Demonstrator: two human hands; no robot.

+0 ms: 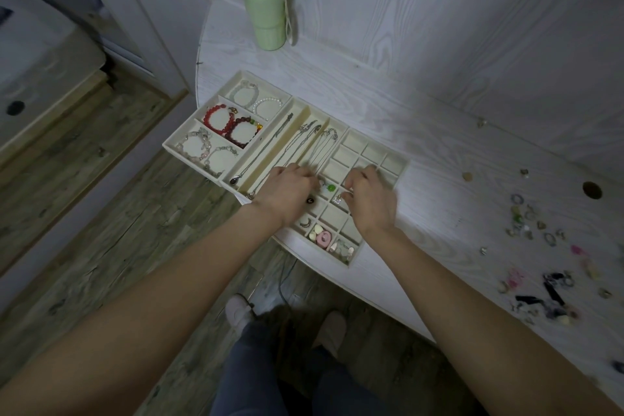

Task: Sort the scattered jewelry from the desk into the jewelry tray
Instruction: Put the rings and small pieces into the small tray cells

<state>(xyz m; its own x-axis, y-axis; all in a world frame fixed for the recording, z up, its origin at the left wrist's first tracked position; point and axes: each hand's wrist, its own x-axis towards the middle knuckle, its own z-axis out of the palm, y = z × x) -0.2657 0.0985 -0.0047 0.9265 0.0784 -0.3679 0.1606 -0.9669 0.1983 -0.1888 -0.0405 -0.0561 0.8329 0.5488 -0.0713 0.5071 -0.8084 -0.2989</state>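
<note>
Cream tray (393, 176) lies at the surface's near edge, both hands over its small squares, left hand (287, 192) and right hand (369, 199) curled, contents unclear; loose jewelry (540, 246) at three o'clock should drop singly.

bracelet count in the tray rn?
6, two per compartment at the jewelry tray's left end: clear and pearl farthest, red and dark red in the middle, pink-clear and silver nearest. None looks hidden.
</note>
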